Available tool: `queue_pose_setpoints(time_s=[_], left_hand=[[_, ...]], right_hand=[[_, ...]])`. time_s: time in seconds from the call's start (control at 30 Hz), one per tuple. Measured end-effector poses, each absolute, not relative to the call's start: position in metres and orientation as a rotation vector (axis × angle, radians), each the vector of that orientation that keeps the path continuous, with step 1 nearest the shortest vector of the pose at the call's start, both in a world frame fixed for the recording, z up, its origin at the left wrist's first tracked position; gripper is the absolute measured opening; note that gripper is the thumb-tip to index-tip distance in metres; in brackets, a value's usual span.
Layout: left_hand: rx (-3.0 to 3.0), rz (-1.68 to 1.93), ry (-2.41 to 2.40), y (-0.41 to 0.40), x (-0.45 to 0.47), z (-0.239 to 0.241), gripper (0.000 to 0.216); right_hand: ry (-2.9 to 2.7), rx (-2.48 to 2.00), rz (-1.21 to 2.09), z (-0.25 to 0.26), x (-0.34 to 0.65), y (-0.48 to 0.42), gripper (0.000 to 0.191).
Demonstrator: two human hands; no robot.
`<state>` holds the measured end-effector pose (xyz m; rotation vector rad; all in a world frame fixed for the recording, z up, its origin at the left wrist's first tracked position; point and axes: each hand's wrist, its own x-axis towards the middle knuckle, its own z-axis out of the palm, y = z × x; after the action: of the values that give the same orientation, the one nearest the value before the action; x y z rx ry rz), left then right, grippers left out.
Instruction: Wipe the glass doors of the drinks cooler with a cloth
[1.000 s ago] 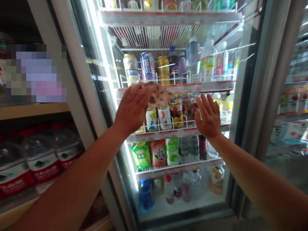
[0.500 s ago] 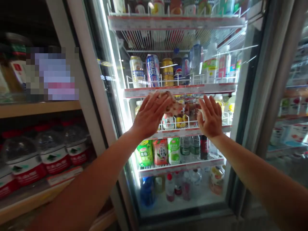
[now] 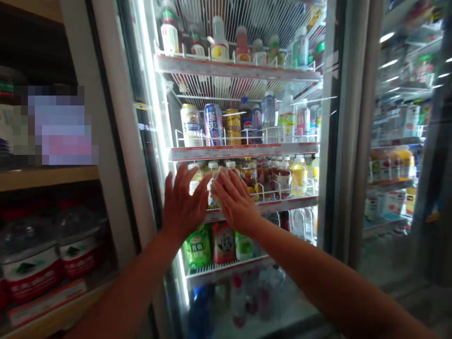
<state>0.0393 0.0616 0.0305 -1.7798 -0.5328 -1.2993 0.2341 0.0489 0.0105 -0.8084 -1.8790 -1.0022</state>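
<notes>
Both my hands are raised in front of the glass door [image 3: 219, 120] of a lit drinks fridge. My left hand [image 3: 185, 200] is open, palm toward the glass, fingers spread and apparently empty. Just right of it, my right hand [image 3: 236, 200] lies flat over a pale spotted cloth [image 3: 216, 193], pressing it to the glass. Most of the cloth is hidden under the fingers. Behind the hands are bottles with white caps, and lower down a green drink bottle [image 3: 197, 247] and a red drink bottle [image 3: 223, 242].
Upper fridge shelves hold cans, such as a blue can [image 3: 213, 125], and bottles. A metal door frame [image 3: 356, 132] stands at right, with another stocked fridge beyond. At left, a wooden shelf [image 3: 49, 178] sits above large water bottles [image 3: 31, 263].
The cloth was under my left hand and is now under my right. My right hand has crossed leftward to it; my left hand has moved left and spread its fingers. The view has shifted.
</notes>
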Motion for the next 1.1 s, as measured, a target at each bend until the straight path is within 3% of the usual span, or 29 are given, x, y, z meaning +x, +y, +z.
queue_pose_setpoints(time_s=[0.3, 0.4, 0.6, 0.73, 0.93, 1.1], left_hand=[[-1.666, -1.159, -0.881, 0.070, 0.030, 0.027, 0.072], [-1.672, -1.180, -0.856, 0.071, 0.029, 0.027, 0.070], [-1.668, -1.184, -0.841, 0.073, 0.027, 0.027, 0.071], [-1.673, -1.190, -0.854, 0.071, 0.028, 0.027, 0.072], [-1.680, -1.198, -0.841, 0.072, 0.028, 0.026, 0.072], [-1.688, -1.200, -0.834, 0.072, 0.028, 0.026, 0.069]], right_hand=[[-1.651, -0.814, -1.066, 0.043, 0.243, 0.053, 0.075], [-1.821, -0.749, -1.149, 0.071, 0.245, 0.055, 0.069], [-1.505, -0.784, -1.016, 0.129, 0.261, 0.064, 0.069], [-1.848, -0.690, -1.185, 0.136, 0.267, 0.062, 0.068], [-1.389, -0.831, -1.091, 0.143, 0.312, 0.068, 0.071], [-1.702, -0.713, -1.245, 0.115, 0.342, 0.060, 0.067]])
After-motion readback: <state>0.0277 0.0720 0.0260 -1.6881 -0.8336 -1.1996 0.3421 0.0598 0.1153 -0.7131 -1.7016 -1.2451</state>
